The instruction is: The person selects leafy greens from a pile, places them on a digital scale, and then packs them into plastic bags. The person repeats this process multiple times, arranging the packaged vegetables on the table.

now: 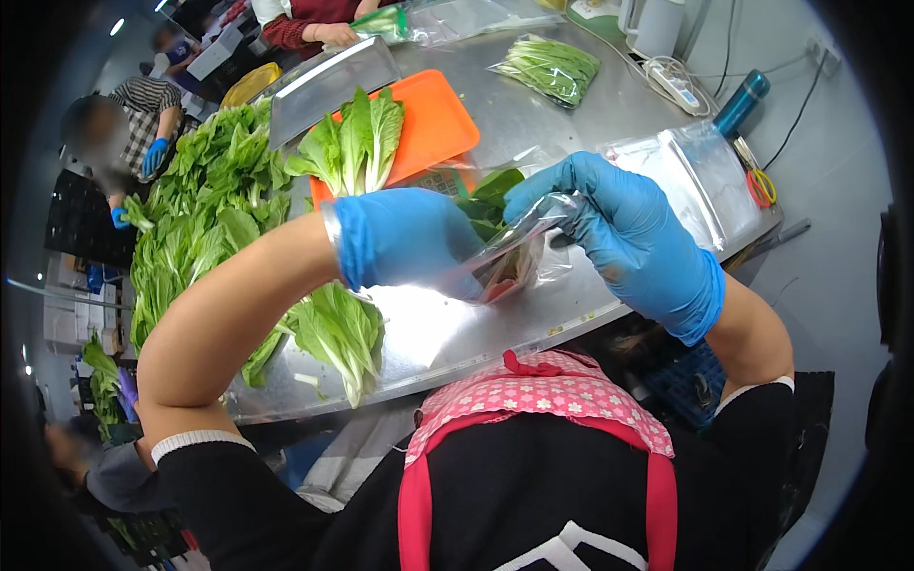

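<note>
My right hand (pixel 614 228), in a blue glove, pinches the gathered edge of a clear plastic bag (pixel 532 228) above the table's front edge. My left hand (pixel 410 239), also blue-gloved, is against the bag's left side. Its blurred fingers show partly through the film, so their grip is unclear. Dark green leaves (pixel 500 187) show at the bag, between my hands. Romaine-like lettuce heads (pixel 357 143) lie on an orange tray (pixel 435 121) just beyond my left hand. A scale's keypad (pixel 443 182) shows partly beneath the tray.
A large heap of leafy greens (pixel 214 185) covers the left of the metal table (pixel 421 350). A loose head (pixel 339 335) lies near its front edge. Flat plastic bags (pixel 685 185), a teal bottle (pixel 742 103) and scissors (pixel 761 187) are right. Co-workers stand opposite and left.
</note>
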The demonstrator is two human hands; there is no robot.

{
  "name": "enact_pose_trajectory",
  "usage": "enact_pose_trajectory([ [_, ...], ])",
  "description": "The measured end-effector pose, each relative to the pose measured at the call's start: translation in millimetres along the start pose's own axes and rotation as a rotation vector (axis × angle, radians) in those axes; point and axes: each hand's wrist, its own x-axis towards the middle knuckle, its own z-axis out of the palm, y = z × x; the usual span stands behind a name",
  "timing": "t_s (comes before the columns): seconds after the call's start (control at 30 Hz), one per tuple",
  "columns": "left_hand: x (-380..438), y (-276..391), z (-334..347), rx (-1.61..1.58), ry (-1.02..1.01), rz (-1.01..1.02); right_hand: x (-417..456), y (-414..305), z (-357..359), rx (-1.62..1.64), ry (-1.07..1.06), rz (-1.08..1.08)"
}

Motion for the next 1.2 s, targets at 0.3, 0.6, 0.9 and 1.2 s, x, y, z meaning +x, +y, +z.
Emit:
enact_pose_trajectory([
  [0.3, -4.1, 1.4, 24.5, 0.264, 0.02, -0.062, 2.4, 3.6, 7.9, 0.046, 0.047, -0.092],
  [0.6, 14.4, -15.8, 53.0, 0.509, 0.391, 0.207, 1.4, -8.2, 12.6, 0.318, 0.02, 0.061],
  [0.9, -36.3, 5.8, 11.8, 0.431, 0.682, 0.324, -0.9, -55.6, -19.2, 0.033, 0.331, -0.275],
  [1.2, -25.7, 21.2, 20.1, 0.552, 0.662, 0.333, -10.2, -29.0, -24.7, -0.167, 0.332, -0.244],
])
